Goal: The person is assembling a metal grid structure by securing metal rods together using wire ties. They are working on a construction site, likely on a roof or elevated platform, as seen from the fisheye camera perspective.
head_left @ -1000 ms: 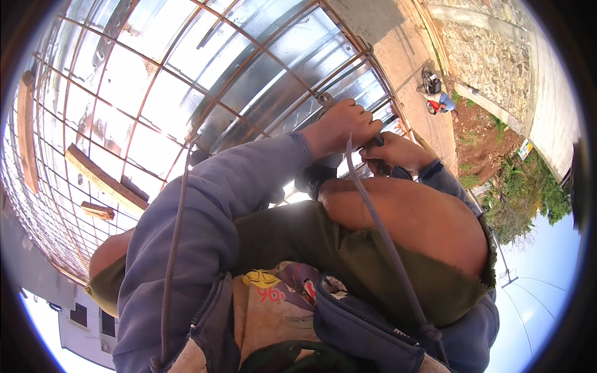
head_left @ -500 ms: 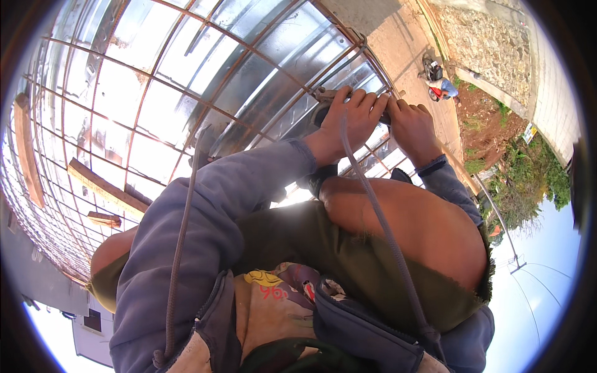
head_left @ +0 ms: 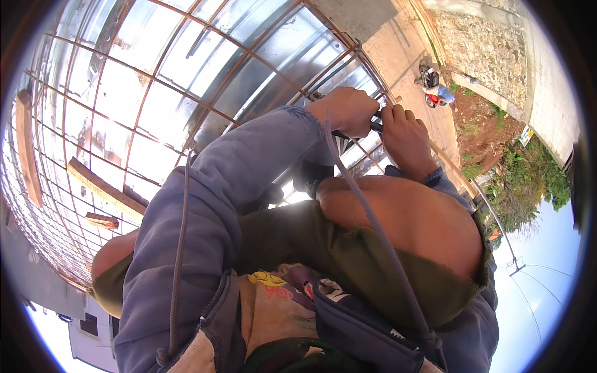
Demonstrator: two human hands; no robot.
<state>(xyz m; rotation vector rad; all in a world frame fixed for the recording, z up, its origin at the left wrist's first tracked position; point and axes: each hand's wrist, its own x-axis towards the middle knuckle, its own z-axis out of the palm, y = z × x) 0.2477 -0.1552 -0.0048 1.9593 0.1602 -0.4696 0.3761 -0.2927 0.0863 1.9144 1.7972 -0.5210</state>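
Gap opened between your left hand [head_left: 349, 112] and right hand [head_left: 405, 138]; both curl round dark handle [head_left: 376, 126], far side, above rusty grid [head_left: 250, 52], shiny sheeting [head_left: 287, 41]. Lettered shirt [head_left: 267, 314] near; dirt road [head_left: 404, 59] far right.

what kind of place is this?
Probably an outdoor construction site, perhaps an unfinished deck: a rebar grid over shiny metal sheets, loose wood pieces lying about, and a road beyond the edge.
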